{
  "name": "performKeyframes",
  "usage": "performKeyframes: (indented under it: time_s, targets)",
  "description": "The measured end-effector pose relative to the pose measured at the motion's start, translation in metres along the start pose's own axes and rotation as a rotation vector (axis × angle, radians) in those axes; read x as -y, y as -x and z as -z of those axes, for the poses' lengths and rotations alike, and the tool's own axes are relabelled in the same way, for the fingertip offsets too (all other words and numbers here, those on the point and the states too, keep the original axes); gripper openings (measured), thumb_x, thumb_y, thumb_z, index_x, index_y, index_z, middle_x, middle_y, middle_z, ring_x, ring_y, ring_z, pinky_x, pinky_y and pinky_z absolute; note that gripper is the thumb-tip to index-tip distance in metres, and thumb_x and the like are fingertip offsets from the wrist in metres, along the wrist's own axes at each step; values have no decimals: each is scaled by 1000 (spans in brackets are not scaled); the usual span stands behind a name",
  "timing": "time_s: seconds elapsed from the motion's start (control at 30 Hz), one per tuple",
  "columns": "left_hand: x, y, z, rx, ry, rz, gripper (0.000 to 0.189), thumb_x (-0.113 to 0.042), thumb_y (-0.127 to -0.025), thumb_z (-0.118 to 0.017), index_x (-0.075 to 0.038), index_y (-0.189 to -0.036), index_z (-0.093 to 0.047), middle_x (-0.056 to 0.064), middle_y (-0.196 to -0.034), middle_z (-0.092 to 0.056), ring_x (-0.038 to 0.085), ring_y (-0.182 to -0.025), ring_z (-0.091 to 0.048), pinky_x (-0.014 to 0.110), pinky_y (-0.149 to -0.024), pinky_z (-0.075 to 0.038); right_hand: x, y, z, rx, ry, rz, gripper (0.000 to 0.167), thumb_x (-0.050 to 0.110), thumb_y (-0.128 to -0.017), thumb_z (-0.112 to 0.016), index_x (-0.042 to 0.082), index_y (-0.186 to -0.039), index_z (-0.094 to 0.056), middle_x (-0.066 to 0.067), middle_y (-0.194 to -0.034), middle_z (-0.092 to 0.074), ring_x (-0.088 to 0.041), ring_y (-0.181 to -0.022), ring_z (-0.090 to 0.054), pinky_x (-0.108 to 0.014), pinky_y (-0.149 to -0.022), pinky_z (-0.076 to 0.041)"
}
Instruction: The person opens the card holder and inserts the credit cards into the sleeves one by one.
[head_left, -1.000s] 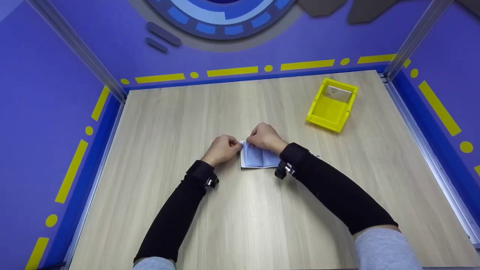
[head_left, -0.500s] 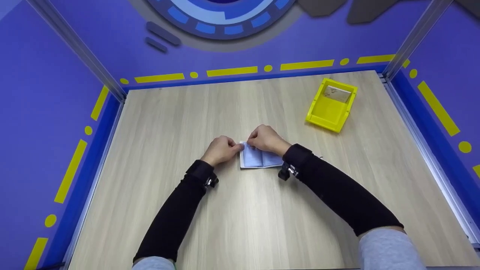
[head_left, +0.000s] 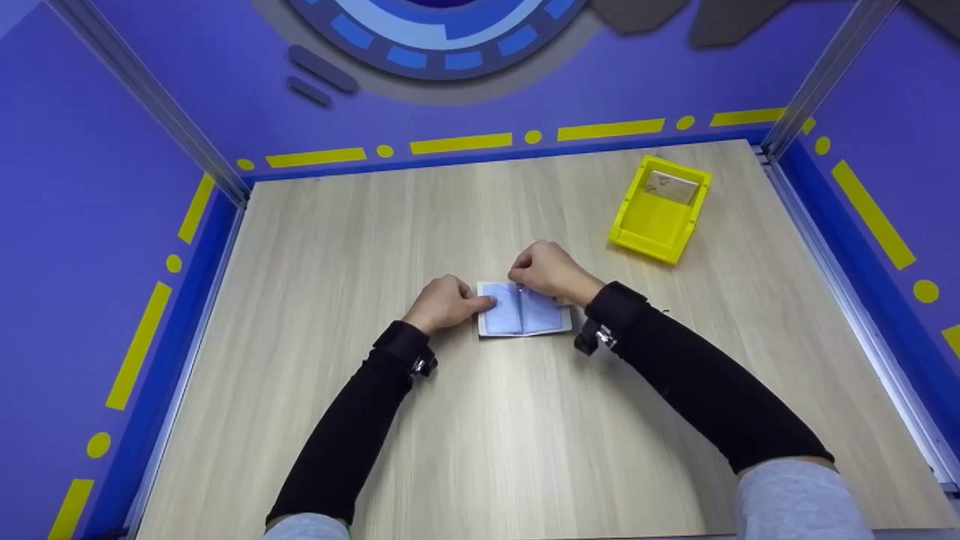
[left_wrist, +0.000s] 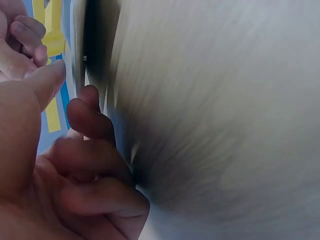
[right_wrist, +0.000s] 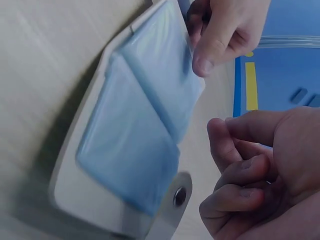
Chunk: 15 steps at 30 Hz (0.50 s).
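Note:
A small white card holder [head_left: 567,321] lies spread out on the table, its bluish clear plastic sleeves [head_left: 504,319] facing up. My left hand [head_left: 441,306] grips its left edge, thumb over the sleeve and fingers at the side. Above the far edge, close to the fold, is my right hand [head_left: 551,271]. In the right wrist view, the right thumb and index fingertips meet and the other fingers curl in; nothing shows between them. A strap with a metal snap [right_wrist: 180,196] sticks out from the holder's side in that view.
Toward the back right of the wooden table [head_left: 360,240] stands a yellow bin [head_left: 651,217]. A white patterned card-like piece [head_left: 671,187] leans inside it. Blue panel walls [head_left: 480,105] border the table at the back and sides.
My right hand has moved rightward from the left sleeve to above the fold, uncovering the holder's right half. My left thumb has slid farther in over the left sleeve.

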<state>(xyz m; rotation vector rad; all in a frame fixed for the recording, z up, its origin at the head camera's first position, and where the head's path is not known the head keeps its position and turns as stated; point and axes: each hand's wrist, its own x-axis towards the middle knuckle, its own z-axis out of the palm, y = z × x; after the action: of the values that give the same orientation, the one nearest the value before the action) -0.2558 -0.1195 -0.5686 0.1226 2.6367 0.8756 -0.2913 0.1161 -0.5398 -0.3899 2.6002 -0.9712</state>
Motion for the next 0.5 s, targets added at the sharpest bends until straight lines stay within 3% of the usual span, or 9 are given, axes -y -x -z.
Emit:
performKeyframes:
  time_s: [0.3,0.5]
  targets:
    - [2,-1,-1,5,13,-1,56,-53,-96,-83,-24,-57,-57,-14,-55,-42,7,-54,-40,26,-52,-29,-19,7,3,11,9,25,22,20,-103,-70,5,-100,-87,-8,-85,-78,-12,-71,-61,-24,-63,-47]
    - [3,-2,-2,15,31,-29,53,-49,-97,-82,-24,-59,-56,-14,-57,-42,8,-57,-41,26,-55,-31,-23,13,26,-62,26,30,25,21,-106,-68,5,-115,-84,-12,-103,-80,-19,-85,-68,-29,-76,-54]
